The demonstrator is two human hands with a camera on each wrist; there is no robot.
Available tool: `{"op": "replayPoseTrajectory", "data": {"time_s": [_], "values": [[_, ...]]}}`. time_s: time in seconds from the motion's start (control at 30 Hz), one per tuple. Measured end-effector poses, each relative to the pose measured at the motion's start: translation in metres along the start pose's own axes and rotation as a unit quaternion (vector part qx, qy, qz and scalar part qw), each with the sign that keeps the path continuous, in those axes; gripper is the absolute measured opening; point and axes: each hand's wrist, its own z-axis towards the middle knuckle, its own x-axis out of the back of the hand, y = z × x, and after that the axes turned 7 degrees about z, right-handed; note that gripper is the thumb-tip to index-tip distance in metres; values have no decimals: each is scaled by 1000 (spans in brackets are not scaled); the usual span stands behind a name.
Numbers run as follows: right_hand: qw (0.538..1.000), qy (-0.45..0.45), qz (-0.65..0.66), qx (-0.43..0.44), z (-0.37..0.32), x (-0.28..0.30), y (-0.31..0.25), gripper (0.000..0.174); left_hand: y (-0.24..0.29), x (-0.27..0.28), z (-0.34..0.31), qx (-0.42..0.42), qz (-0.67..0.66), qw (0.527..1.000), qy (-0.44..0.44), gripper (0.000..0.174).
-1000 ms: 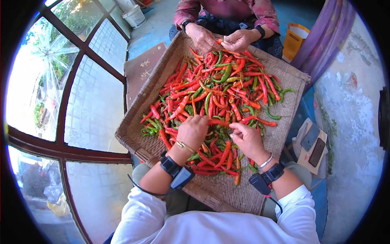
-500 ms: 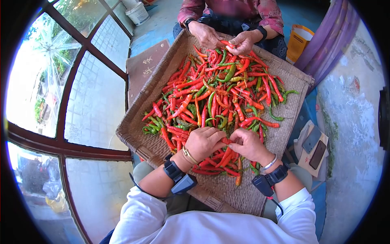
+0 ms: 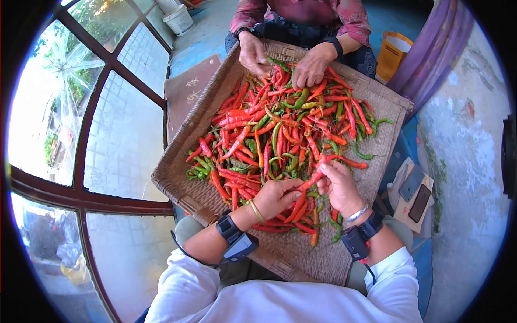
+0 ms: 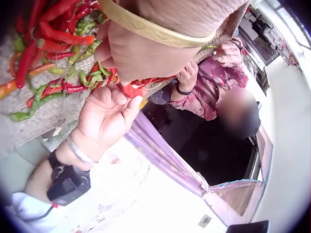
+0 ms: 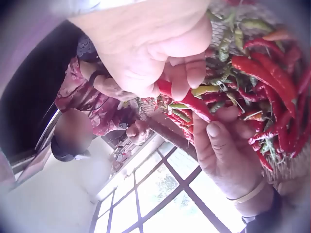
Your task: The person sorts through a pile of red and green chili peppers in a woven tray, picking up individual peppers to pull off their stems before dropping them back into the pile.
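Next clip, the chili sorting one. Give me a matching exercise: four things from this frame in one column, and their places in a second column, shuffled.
Things
1. red chili
2. woven tray
3. yellow bag
4. white bucket

Places
a. far left, on the floor by the window
b. pinched between the left hand and the right hand
c. under the pile of chilies
d. far right, beside the purple cloth

Pairs: 1-b, 2-c, 3-d, 4-a
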Motion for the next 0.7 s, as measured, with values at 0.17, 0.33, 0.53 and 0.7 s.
{"op": "replayPoseTrajectory", "data": {"time_s": [0.17,0.33,0.53,0.7], "values": [[992,69,29,102,12,17,-35,11,-12,5,2,-65,167,980,87,23],[964,134,164,163,23,25,-58,16,-7,23,5,8,381,909,170,27],[999,-33,-26,-27,7,9,-33,24,-17,25,12,67,497,851,157,41],[989,-45,-138,-21,-2,2,-21,24,-26,25,16,96,523,836,135,37]]}}
